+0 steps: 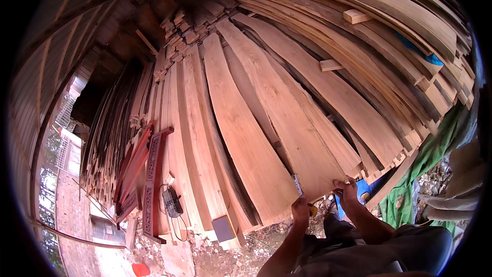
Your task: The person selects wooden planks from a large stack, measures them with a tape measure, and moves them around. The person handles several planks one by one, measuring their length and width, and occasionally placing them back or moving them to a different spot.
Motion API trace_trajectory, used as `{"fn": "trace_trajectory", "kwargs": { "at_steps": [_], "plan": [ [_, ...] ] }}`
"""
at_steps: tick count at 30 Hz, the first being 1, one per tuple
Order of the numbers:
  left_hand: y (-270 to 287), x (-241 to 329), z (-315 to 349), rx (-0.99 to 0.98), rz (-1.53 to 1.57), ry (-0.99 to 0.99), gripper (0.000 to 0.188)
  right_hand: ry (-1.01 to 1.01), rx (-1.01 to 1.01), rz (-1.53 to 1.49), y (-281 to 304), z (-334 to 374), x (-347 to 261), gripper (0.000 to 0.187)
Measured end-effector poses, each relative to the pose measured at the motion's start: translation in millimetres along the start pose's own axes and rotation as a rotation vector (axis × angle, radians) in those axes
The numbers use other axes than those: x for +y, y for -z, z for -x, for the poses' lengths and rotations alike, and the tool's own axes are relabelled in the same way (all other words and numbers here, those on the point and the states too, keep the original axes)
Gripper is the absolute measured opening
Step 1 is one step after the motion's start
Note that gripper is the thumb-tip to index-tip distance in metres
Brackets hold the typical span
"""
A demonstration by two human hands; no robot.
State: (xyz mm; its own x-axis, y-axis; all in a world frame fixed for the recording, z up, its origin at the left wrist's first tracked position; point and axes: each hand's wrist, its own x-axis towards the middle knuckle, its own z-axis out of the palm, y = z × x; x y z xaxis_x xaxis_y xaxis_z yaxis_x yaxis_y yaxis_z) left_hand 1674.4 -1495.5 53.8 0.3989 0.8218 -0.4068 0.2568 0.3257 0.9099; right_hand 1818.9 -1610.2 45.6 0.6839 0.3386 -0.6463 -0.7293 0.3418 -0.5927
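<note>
Wide wooden planks lie side by side in front of me, their near ends toward my body. My left hand (pixel 300 210) is closed at the near end of one broad plank (pixel 294 141). It holds a tape measure (pixel 312 210), whose yellow case shows beside the fingers. A short length of pale blade (pixel 297 185) sticks out past that hand, along the plank's left edge. My right hand (pixel 348 191) grips the right corner of the same plank's end, fingers bent over the edge. What lies under its fingers is partly hidden.
Higher stacks of boards (pixel 410 36) rise at the right, with small wood blocks (pixel 357 16) between them. Red carved wooden pieces (pixel 152 190), a dark corded device (pixel 172 202) and a dark rectangular pad (pixel 223 229) lie left. Green cloth (pixel 410 190) hangs at the right; rubble covers the ground.
</note>
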Motion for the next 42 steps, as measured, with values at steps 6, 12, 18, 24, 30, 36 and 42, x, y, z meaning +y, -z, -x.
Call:
{"fn": "trace_trajectory", "kwargs": {
  "at_steps": [6, 12, 18, 24, 30, 36, 42],
  "plan": [
    [72, -36, 35, -0.071, -0.080, 0.148, 0.038, -0.043, 0.033, -0.004, 1, 57, 39, 0.054],
    [135, -97, 42, -0.255, -0.248, 0.118, 0.042, -0.105, 0.075, 0.025, 34, 82, 94, 0.049],
    [176, -66, 45, -0.355, -0.682, -0.403, 0.036, -0.141, -0.005, 0.128, 38, 84, 127, 0.054],
    [168, -30, 54, -0.535, -0.900, -1.002, 0.026, -0.124, -0.467, 0.292, 54, 58, 115, 0.048],
    [173, -34, 54, -0.587, -1.030, -1.044, 0.028, -0.225, -0.186, 0.467, 44, 61, 112, 0.037],
    [203, -27, 55, -0.550, -0.858, -0.758, 0.029, 0.231, -0.096, 1.091, -31, 147, 93, 0.036],
    [266, -25, 89, -0.447, -0.269, -0.029, 0.038, 0.384, -0.114, 1.808, -84, 219, 115, 0.098]
  ]
}}
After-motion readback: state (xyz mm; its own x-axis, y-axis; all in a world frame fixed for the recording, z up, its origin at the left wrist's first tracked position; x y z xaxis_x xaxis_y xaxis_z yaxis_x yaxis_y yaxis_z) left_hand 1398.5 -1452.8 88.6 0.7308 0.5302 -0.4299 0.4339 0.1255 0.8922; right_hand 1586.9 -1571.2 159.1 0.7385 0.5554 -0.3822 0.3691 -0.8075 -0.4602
